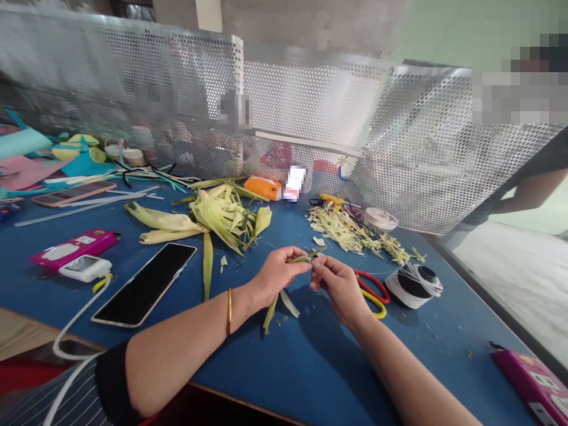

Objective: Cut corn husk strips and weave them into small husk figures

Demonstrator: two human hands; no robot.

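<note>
My left hand (pixel 280 273) is closed in a pinch around a strip of green corn husk (pixel 316 252), whose tip sticks out past the fingers. Close against it, my right hand (pixel 335 284) has its thumb and fingers pinched at the same strip. Below my left hand hang or lie narrow husk pieces (pixel 270 313); I cannot tell whether they are held. Scissors with red and yellow handles (pixel 373 290) lie partly hidden behind my right hand. A spool of white thread (pixel 415 285) on a black core stands just right of them.
A heap of corn husks (pixel 219 210) lies at centre left, and a pile of husk bits (pixel 339 228) at back right. A black phone (pixel 146 284), a magenta power bank (pixel 75 248) and a white cable (pixel 66 331) occupy the left. A perforated metal screen (pixel 306 100) borders the back.
</note>
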